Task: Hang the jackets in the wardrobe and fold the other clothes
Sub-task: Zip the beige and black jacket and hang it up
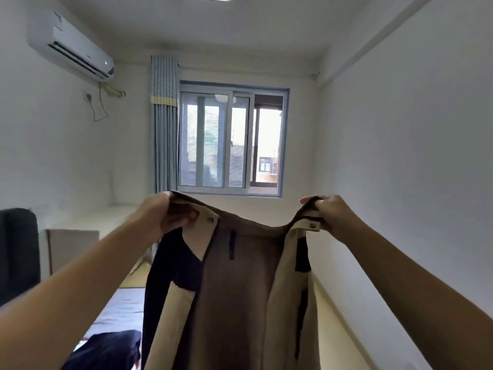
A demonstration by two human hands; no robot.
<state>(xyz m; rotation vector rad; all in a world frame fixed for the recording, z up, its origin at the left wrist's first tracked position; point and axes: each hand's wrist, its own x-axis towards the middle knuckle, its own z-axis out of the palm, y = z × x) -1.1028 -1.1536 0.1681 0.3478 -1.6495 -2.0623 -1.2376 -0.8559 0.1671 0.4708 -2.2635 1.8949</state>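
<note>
A beige and brown jacket (240,289) with dark navy panels hangs open in front of me, its inner side facing me. My left hand (165,213) grips its top left corner by a snap button. My right hand (326,209) grips the top right corner, next to another snap. Both arms are stretched forward and hold the jacket spread at about chest height. Its lower part runs out of the frame at the bottom. A dark navy garment (106,348) lies crumpled on the bed at the lower left.
A bed (120,308) with a pale patterned sheet lies below left. A dark headboard or chair (17,252) stands at the far left beside a white desk (88,217). Ahead are a window (232,140) and a curtain (164,124). A white wall (400,156) runs along the right.
</note>
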